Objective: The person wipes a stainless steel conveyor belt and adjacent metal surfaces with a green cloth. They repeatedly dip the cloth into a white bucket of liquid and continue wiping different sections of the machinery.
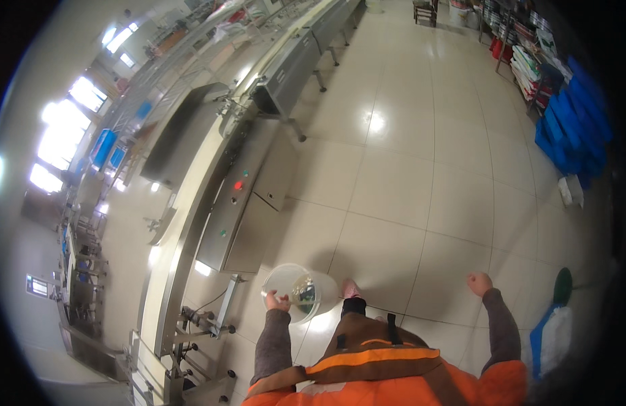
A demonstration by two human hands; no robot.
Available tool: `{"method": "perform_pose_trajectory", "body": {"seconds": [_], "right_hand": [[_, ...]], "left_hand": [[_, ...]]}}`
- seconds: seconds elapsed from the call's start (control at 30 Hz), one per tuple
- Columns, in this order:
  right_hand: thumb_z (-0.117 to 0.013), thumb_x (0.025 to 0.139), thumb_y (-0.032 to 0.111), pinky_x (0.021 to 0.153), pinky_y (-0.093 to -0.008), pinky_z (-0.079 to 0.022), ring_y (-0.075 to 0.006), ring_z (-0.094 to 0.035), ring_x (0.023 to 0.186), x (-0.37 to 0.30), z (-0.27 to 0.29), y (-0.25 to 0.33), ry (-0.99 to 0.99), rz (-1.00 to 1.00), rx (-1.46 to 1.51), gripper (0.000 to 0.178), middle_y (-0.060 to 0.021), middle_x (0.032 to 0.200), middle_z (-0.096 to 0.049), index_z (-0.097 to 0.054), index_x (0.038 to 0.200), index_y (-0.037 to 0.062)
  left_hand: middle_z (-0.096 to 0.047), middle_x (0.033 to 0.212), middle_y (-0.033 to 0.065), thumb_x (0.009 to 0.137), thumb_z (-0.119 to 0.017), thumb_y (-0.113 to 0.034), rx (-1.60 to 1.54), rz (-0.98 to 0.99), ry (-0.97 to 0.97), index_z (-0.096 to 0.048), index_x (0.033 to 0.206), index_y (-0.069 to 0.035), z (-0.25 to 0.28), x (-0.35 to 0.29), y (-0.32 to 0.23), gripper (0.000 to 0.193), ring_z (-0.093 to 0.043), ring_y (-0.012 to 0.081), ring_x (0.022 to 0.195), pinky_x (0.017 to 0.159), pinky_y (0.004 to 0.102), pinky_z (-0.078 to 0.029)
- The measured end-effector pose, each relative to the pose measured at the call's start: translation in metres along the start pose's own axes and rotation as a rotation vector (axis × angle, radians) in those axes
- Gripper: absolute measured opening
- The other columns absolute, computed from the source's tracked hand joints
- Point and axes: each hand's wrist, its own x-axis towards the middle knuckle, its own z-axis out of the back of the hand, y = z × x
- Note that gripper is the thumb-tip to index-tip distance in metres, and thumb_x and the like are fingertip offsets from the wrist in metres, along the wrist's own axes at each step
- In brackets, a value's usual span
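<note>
A white plastic bucket [320,287] hangs at my left side, its opening tipped toward the conveyor. My left hand [277,302] is closed at the bucket's rim; whether the fingers grip the rim itself or a handle there I cannot make out. Something dark and greenish shows inside, too small to name. Out to the right, away from my body, my right hand [480,283] has its fingers curled in with nothing visible in them. Below it is the tiled floor [434,264].
Along my left runs a long conveyor [184,250] with a steel control cabinet [248,196] and a red button. Blue folded material [573,132] and stacked sacks [526,71] line the right side. A white bag [555,342] lies near my right arm. A stool [425,11] stands far ahead.
</note>
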Motion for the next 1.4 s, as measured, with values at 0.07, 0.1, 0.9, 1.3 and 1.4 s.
{"method": "perform_pose_trajectory", "body": {"seconds": [0.07,0.1,0.9,1.3,1.4], "right_hand": [[-0.062,0.082,0.021,0.066,-0.0376,-0.052,-0.0296,-0.066,0.069,0.016,0.004,0.046,-0.02,-0.009,0.046,0.024,-0.0125,0.078,-0.068,-0.069,0.096,0.0043],[-0.063,0.082,0.022,0.068,-0.0374,-0.052,-0.0291,-0.066,0.072,0.022,0.015,0.063,-0.025,-0.01,0.051,0.024,-0.0127,0.08,-0.069,-0.07,0.097,0.0047],[-0.056,0.09,0.024,0.061,-0.0344,-0.05,-0.0207,-0.063,0.06,0.535,-0.029,0.148,0.316,0.07,-0.013,0.025,-0.012,0.069,-0.065,-0.068,0.092,0.0017],[-0.061,0.086,0.025,0.091,-0.039,-0.048,-0.0289,-0.063,0.103,0.583,-0.286,0.448,0.797,0.431,0.28,0.036,-0.0129,0.11,-0.066,-0.062,0.118,0.0081],[-0.063,0.085,0.03,0.1,-0.0395,-0.042,-0.0318,-0.056,0.118,0.587,-0.355,0.446,0.819,0.5,0.201,0.049,-0.0166,0.126,-0.059,-0.057,0.127,0.0051]], "left_hand": [[-0.047,0.088,0.0098,0.077,-0.063,-0.024,0.02,-0.074,-0.009,-0.039,0.115,-0.014,-0.044,0.017,0.003,0.045,-0.048,0.0155,0.06,0.056,0.0274,-0.045],[-0.047,0.088,0.0106,0.078,-0.062,-0.024,0.028,0.051,0.019,-0.039,0.114,-0.013,-0.064,0.029,0.007,0.045,-0.049,0.0159,0.063,0.054,0.0259,-0.044],[-0.057,0.109,0.0241,0.078,-0.068,-0.024,1.367,-0.88,-0.511,-0.052,0.12,0.003,-0.374,0.13,0.077,0.052,-0.056,0.04,0.103,0.091,0.0439,-0.045],[-0.021,0.154,0.0139,0.09,-0.056,-0.054,0.286,0.131,0.1,-0.007,0.153,-0.014,-0.415,0.186,0.128,0.09,-0.04,0.0357,0.13,0.099,0.0506,-0.039],[0.002,0.16,0.0104,0.089,-0.047,-0.066,0.15,0.205,0.14,0.005,0.154,-0.017,-0.412,0.229,0.137,0.097,-0.015,0.036,0.144,0.11,0.0564,-0.021]]}}
